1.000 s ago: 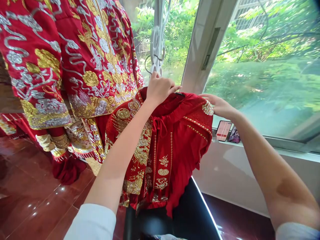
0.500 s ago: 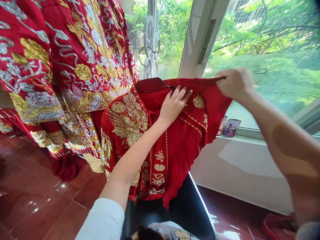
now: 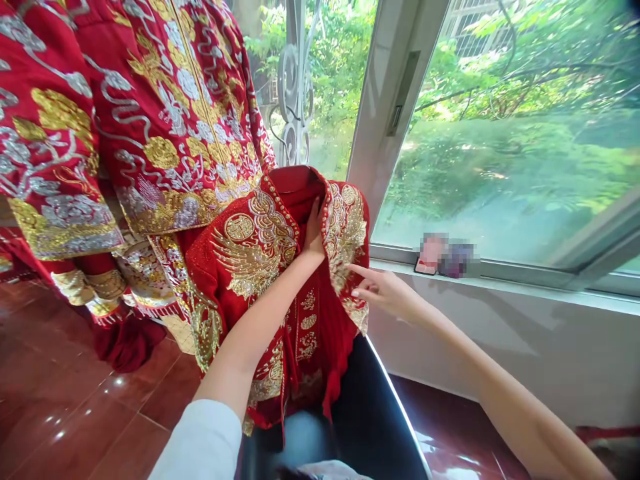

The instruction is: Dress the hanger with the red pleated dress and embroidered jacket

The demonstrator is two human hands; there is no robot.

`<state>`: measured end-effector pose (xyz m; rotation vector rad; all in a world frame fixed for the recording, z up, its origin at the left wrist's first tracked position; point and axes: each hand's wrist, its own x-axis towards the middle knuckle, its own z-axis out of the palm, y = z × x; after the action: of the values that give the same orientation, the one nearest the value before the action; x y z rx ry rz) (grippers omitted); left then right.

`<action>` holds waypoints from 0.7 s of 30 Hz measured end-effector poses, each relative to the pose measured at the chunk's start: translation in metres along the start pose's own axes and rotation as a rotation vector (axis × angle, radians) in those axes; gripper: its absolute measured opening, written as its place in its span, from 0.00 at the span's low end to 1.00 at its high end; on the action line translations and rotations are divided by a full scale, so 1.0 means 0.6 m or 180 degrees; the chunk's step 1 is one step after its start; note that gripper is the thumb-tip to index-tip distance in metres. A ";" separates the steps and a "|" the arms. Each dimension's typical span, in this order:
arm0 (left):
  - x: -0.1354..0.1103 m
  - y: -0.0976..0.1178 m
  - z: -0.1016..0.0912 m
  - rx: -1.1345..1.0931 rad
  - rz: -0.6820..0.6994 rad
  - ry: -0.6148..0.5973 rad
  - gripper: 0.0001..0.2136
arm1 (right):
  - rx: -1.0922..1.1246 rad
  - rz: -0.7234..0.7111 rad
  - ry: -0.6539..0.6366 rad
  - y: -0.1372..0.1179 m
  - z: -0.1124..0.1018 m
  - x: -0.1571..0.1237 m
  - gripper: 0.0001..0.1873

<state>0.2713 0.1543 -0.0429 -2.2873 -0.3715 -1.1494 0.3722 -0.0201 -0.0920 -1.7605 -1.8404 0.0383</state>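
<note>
A small red jacket [image 3: 260, 260] with gold embroidery hangs in front of me over a dark chair back [image 3: 370, 413]. My left hand [image 3: 314, 235] reaches into the jacket's front opening, its fingers hidden inside the collar. My right hand [image 3: 383, 292] is at the jacket's right front panel [image 3: 345, 230], fingers stretched out and touching the embroidered edge. A larger red robe [image 3: 125, 120] with gold and silver embroidery hangs at the left, just behind the jacket.
A window [image 3: 500, 133] with a grey frame post [image 3: 385, 100] fills the right side, trees outside. A phone [image 3: 433, 257] leans on the white sill [image 3: 525, 293]. Glossy dark red floor tiles [image 3: 75, 413] lie below at the left.
The right hand let go of the raised red cloth and came down to the jacket's right panel. The jacket now hangs closed at the front. The left hand moved into the collar opening.
</note>
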 end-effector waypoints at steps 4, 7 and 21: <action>-0.024 0.005 -0.009 -0.0775 -0.0976 0.0243 0.17 | 0.0710 0.0274 0.1315 0.097 -0.032 0.074 0.26; -0.024 0.009 -0.014 -0.0540 -0.1097 -0.0363 0.16 | 0.0967 0.0023 0.1612 0.137 -0.048 0.163 0.38; -0.038 -0.006 -0.022 -0.0564 -0.0939 -0.0769 0.20 | 0.0488 -0.0344 0.2361 0.052 -0.071 0.250 0.32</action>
<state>0.2475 0.1495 -0.0536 -2.6004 -0.7472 -1.0798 0.4254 0.1065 -0.0117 -1.3133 -1.3338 -0.4448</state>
